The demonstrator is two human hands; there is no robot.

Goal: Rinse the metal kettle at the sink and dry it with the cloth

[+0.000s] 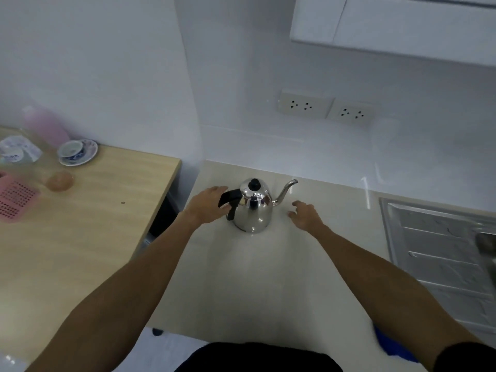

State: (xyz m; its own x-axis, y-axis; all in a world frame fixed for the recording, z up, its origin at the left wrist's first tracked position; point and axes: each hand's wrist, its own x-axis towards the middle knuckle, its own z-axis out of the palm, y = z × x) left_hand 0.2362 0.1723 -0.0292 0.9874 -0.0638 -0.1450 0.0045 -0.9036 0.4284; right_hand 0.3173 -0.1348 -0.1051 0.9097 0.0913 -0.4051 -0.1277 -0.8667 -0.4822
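Right now the metal kettle (pixel 252 208) stands upright on the pale worktop (pixel 257 277), lid on with its black knob on top, thin gooseneck spout reaching out to the right and away toward the wall, black handle (pixel 228 202) jutting left. So its long axis runs left to right across the worktop. Left hand (pixel 208 206) sits at the handle, fingers loosely spread and curling toward it, though whether they actually grip it I cannot tell. Right hand (pixel 304 214) hovers just right of the kettle, below the spout, fingers open and apart, touching nothing. Off to the right, the ribbed steel drainer of the sink (pixel 440 253) meets the worktop edge. A blue cloth (pixel 386 342) peeks out by the right forearm at the near edge. Left of the gap, a wooden table (pixel 88 224) carries a cup and saucer (pixel 76 151) and a pink basket (pixel 14 197). White walls behind, two double sockets (pixel 326 108), a cabinet overhead.
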